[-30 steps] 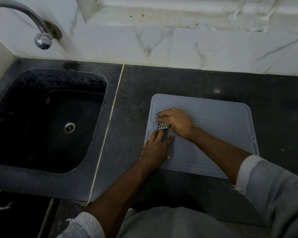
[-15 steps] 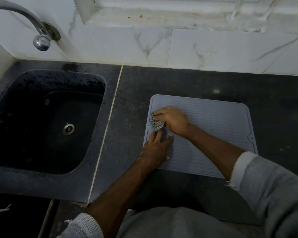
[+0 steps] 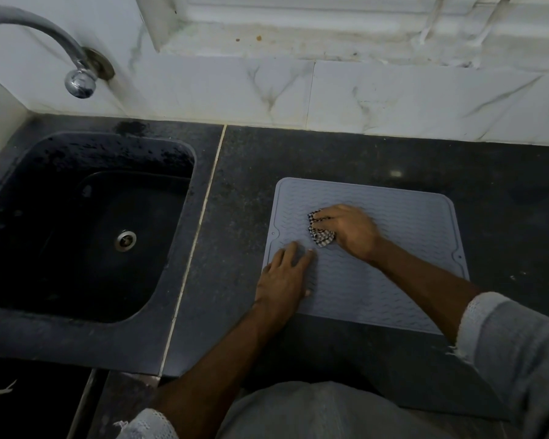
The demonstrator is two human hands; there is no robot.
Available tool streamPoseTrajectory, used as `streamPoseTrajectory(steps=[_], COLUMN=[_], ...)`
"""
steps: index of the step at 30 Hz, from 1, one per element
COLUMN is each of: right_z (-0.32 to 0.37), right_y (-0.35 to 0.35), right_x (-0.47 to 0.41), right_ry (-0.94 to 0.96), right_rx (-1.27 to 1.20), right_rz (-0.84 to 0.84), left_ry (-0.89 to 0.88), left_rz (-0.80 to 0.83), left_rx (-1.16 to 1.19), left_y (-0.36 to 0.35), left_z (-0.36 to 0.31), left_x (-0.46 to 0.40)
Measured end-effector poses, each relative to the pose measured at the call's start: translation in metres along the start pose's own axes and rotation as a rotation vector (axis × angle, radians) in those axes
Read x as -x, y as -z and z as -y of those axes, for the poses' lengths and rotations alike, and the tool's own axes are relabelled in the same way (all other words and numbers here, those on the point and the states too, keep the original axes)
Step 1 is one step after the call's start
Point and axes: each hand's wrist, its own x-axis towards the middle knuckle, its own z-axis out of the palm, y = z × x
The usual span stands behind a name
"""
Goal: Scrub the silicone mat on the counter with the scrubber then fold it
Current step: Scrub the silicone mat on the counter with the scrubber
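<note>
A grey ribbed silicone mat (image 3: 403, 236) lies flat on the dark counter (image 3: 377, 156), right of the sink. My right hand (image 3: 349, 229) grips a small black-and-white mesh scrubber (image 3: 320, 233) and holds it against the mat's left-centre. My left hand (image 3: 282, 274) lies flat on the mat's near left corner, fingers straight and pressing down. Part of the mat is hidden under both hands and my right forearm.
A black sink (image 3: 86, 226) with a metal drain (image 3: 125, 239) is set into the counter on the left. A chrome tap (image 3: 76, 77) curves out above it. White marble tiles (image 3: 393, 99) form the wall behind. The counter's front edge runs close to my body.
My right hand has slid the scrubber to the right across the mat, away from its left edge. My left hand stays pressed on the near left corner.
</note>
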Motion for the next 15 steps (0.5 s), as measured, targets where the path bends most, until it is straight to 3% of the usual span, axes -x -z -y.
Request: streamPoseTrajectory(steps=[3, 8, 11, 15], right_z=[0.002, 0.023, 0.046, 0.069], right_y=[0.001, 0.015, 0.018, 0.006], right_x=[0.0, -0.017, -0.036, -0.051], right_ry=[-0.021, -0.051, -0.008, 0.031], right_rx=[-0.007, -0.119, -0.075, 0.084], right_rz=[0.024, -0.006, -0.023, 0.084], left_ry=[0.006, 0.007, -0.004, -0.007], left_rz=[-0.088, -0.052, -0.054, -0.045], left_rx=[-0.035, 0.027, 0.042, 0.034], left_y=[-0.006, -0.005, -0.003, -0.004], left_z=[-0.005, -0.009, -0.009, -0.009], left_x=[0.011, 0.013, 0.013, 0.013])
